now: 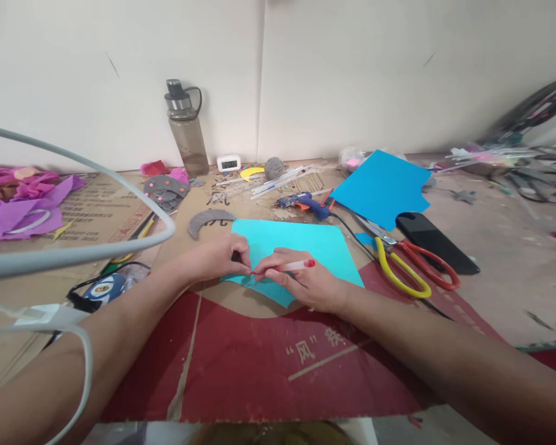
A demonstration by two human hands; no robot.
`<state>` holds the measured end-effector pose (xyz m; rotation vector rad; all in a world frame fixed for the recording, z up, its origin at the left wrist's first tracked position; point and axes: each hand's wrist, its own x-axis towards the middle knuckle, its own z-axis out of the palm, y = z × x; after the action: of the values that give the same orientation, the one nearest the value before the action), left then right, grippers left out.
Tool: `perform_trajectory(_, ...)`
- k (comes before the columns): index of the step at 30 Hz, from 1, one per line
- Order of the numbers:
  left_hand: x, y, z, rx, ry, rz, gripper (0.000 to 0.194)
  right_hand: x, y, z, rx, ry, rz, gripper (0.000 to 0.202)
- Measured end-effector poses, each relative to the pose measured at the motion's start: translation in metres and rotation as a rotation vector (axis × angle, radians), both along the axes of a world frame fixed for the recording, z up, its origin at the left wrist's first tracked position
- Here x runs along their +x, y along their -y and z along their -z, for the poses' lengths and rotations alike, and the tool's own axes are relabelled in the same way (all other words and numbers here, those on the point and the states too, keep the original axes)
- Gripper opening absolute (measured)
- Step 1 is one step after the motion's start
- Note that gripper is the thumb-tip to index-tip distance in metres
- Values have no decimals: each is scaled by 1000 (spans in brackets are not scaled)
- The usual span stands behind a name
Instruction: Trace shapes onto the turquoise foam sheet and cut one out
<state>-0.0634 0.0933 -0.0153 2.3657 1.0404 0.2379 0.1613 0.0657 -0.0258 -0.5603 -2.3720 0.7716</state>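
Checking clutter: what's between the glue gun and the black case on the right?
In the head view, the darker blue sheet and the scissors lie between the glue gun and the black case.

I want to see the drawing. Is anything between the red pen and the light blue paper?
Nothing visible: the right hand holds the red pen with its tip down on the light blue paper sheet, beside the left hand.
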Motion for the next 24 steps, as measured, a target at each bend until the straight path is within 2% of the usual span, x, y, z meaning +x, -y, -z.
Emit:
perform_trajectory(6,0,0,1,-21,9,-17,15,5,-2,-2,0,15,-81,31)
perform_trajectory(9,0,0,1,-25,10,-24,17,7,-2,1,-7,-158,0,28)
perform_trajectory(12,0,1,0,-25,24,-21,18,7,-5,7,73,-282,119,23)
perform_trajectory(17,1,1,-1,-19,33,-3,19,-2,-10,15,238,-18,161,17)
perform_trajectory(24,2,2,-4,-14,51,11,18,1,-5,5,535,356,55,19)
